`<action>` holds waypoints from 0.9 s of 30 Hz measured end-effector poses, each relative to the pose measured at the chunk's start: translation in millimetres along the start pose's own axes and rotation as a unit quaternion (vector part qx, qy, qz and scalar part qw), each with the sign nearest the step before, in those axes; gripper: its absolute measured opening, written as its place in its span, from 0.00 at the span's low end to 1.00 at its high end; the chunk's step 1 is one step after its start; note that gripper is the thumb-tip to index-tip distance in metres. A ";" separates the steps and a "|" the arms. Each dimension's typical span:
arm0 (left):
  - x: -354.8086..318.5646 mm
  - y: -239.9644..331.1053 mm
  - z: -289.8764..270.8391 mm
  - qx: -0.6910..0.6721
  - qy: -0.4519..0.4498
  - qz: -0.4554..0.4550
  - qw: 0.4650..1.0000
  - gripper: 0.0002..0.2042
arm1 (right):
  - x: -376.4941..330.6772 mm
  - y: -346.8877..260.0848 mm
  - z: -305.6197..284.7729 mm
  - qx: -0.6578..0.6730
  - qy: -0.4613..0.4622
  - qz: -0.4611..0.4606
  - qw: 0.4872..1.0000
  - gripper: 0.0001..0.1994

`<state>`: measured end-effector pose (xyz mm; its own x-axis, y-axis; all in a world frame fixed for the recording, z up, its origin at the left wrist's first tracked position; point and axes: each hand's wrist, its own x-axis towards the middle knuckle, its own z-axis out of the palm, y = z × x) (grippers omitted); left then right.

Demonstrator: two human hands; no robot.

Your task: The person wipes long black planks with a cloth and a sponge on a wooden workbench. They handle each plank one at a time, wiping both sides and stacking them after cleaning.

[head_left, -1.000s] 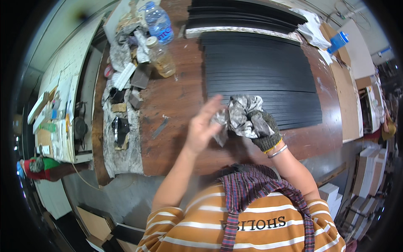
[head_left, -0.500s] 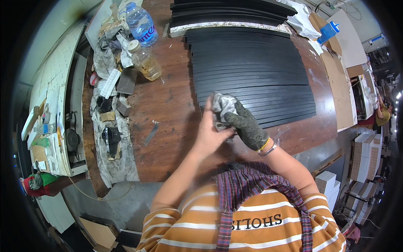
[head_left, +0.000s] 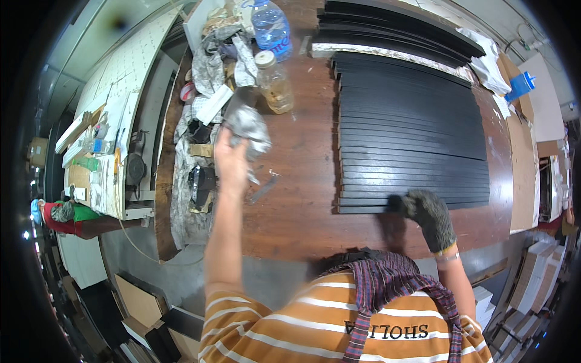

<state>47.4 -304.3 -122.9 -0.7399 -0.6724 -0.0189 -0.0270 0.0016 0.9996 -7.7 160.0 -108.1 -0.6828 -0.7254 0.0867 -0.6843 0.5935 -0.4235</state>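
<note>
Hands apart over wooden bench, rag in left, glove on slat stack at right.

Head view: left hand (head_left: 233, 160), bare, sits left of frame centre, fingers closed around a crumpled grey rag (head_left: 248, 124) held above the bench top (head_left: 296, 199), just below a capped jar (head_left: 274, 81) and a blue-capped water bottle (head_left: 271, 27). Right hand (head_left: 428, 215), in a dark knit glove, lies at lower right on the near corner of the stack of black slats (head_left: 411, 133); whether it grips a slat cannot be told. Slat long axes run left to right across the frame. The stack lies to the right of the rag, nearer the right hand.
</note>
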 end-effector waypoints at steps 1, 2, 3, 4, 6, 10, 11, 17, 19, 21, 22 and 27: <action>20.8 8.1 -19.2 0.097 0.020 0.133 0.986 0.17 | -19.0 2.3 4.2 -0.007 -0.003 0.021 1.000 0.15; 43.4 18.3 -40.5 0.118 0.072 0.106 0.985 0.16 | -38.5 3.5 7.9 -0.021 0.001 0.036 0.999 0.11; 65.2 28.4 -60.4 0.132 0.104 0.118 0.979 0.16 | -58.4 4.0 8.3 -0.014 -0.042 0.038 0.998 0.14; 83.9 36.1 -78.4 0.187 0.130 0.164 0.960 0.16 | -76.5 4.4 7.9 -0.010 -0.072 0.023 0.997 0.18; 117.8 45.7 -109.4 0.299 0.180 0.245 0.905 0.18 | -106.2 1.7 7.3 0.039 -0.102 -0.012 0.994 0.17; 167.7 33.4 -143.8 0.563 0.249 0.269 0.741 0.19 | -141.1 -15.9 18.3 0.037 -0.043 0.155 0.986 0.15; 175.9 24.3 -146.6 0.599 0.268 0.277 0.702 0.18 | -145.3 -17.2 20.2 0.047 -0.036 0.207 0.977 0.14; 197.3 -29.5 -146.7 0.610 0.183 0.130 0.760 0.16 | -166.5 -10.5 32.4 0.232 0.001 0.282 0.931 0.12; 196.8 -38.7 -149.3 0.613 0.176 0.136 0.758 0.17 | -175.5 -14.8 40.2 0.651 0.129 0.455 0.594 0.11; 195.7 -43.5 -154.5 0.618 0.185 0.147 0.750 0.18 | -179.2 -19.3 47.3 0.450 0.096 0.426 0.779 0.12; 195.2 -45.1 -157.6 0.619 0.206 0.216 0.726 0.17 | -179.2 -21.5 48.6 0.480 0.101 0.447 0.748 0.11; 194.8 -51.7 -175.9 0.610 0.058 0.216 0.760 0.14 | -162.2 -29.7 40.3 0.435 0.059 0.450 0.778 0.11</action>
<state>22.9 -565.6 -174.9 -0.7941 -0.4754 0.3786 -0.4547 0.8781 0.1489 133.6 246.0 -145.9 -0.8390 -0.0855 -0.5374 0.4811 0.3448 -0.8060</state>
